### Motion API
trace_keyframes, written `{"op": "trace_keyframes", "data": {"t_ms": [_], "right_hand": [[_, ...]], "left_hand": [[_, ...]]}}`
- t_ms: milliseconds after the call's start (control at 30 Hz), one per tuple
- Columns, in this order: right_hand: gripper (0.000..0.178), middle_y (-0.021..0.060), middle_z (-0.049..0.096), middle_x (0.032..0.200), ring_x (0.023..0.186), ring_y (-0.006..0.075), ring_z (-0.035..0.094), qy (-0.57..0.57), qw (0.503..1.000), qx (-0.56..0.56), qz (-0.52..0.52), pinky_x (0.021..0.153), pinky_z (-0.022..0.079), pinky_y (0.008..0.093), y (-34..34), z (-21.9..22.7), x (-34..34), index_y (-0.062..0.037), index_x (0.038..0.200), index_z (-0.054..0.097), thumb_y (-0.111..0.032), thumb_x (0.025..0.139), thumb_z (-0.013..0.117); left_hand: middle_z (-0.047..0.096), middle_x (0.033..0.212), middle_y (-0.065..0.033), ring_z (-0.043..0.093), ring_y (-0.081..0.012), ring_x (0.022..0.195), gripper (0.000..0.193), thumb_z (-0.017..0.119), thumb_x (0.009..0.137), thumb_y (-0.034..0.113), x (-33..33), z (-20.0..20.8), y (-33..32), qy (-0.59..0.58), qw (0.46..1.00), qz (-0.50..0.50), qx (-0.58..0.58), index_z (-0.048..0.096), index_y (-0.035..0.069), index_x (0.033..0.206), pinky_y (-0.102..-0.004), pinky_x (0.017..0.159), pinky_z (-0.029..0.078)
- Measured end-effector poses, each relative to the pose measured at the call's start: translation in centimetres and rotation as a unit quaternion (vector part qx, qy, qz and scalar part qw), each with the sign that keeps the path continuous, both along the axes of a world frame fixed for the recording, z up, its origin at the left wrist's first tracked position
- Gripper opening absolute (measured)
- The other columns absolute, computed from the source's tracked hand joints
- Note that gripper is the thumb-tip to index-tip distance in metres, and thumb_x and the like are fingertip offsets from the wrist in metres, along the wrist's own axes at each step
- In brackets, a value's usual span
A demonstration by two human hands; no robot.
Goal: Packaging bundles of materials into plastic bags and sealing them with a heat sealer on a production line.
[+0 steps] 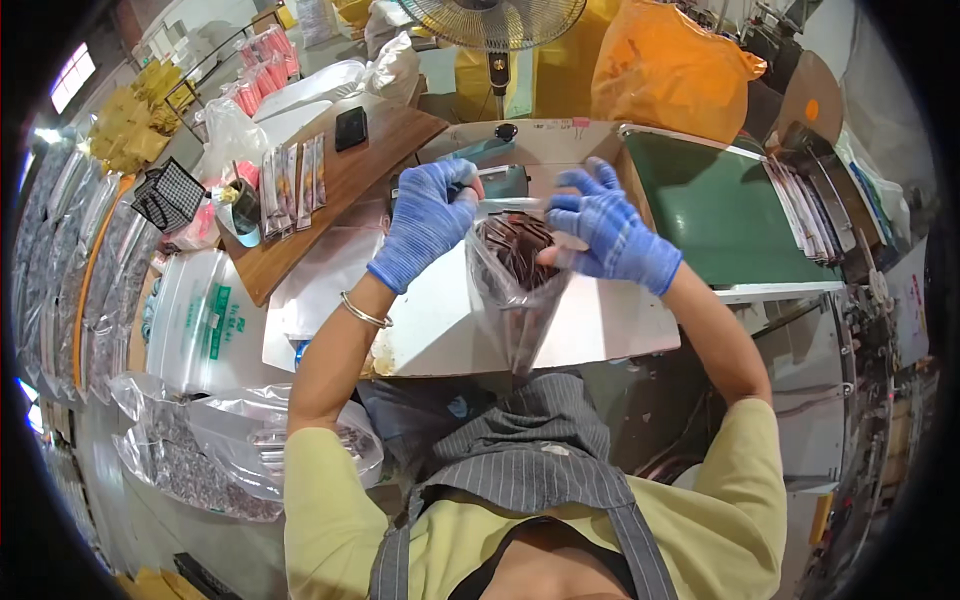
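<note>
A clear plastic bag (524,315) stands upright in front of me, narrowing toward the white table's near edge. Dark brown, glossy thin pieces (520,243) fill its upper part; I cannot make out what they are. My left hand (432,218), in a blue knitted glove with bare fingertips, pinches the bag's upper left edge. On the other side is my right hand (612,228), gloved alike, with its fingers spread and slightly blurred. Its thumb is at the bag's right rim, by the brown pieces; whether it touches them is unclear.
A grey-green device (505,181) sits behind the bag. On the right is a green board (710,215) with stacked flat packets (803,212). The brown wooden table (375,165) at left holds a black phone (351,129), slim packets (294,187) and a mesh basket (168,197). A fan (495,20) stands behind.
</note>
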State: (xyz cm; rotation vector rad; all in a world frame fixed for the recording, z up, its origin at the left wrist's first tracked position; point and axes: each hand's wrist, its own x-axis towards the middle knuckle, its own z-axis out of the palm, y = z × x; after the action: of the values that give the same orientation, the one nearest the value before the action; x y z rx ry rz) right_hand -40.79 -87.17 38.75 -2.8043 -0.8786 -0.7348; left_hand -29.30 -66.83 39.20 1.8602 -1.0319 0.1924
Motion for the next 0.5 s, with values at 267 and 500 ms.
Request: {"op": "trace_keyframes", "data": {"t_ms": [267,500], "right_hand": [[0.023,0.0114,0.05,0.08,0.078,0.0301,0.052,0.07,0.987,-0.007,-0.144,0.076,0.041,0.0356,-3.4,3.0,0.4,-0.0049,0.083,0.052,-0.015,0.066,0.064],[0.023,0.01,0.054,0.083,0.074,0.0297,0.054,-0.093,0.968,0.037,-0.23,0.059,0.042,0.036,5.5,-4.1,2.3,-0.0042,0.088,0.052,-0.008,0.068,0.062]], "left_hand": [[0.055,0.057,-0.0006,0.053,-0.0042,0.053,0.017,0.047,0.077,-0.001,0.9,0.6,0.8,0.19,0.976,0.011,-0.105,0.061,0.001,0.068,-0.0203,0.043,0.041],[0.059,0.071,0.0002,0.052,-0.0045,0.065,0.008,0.056,0.075,0.0,-1.0,-2.5,-0.1,0.207,0.952,-0.048,-0.221,0.063,0.002,0.079,-0.0193,0.061,0.044]]}}
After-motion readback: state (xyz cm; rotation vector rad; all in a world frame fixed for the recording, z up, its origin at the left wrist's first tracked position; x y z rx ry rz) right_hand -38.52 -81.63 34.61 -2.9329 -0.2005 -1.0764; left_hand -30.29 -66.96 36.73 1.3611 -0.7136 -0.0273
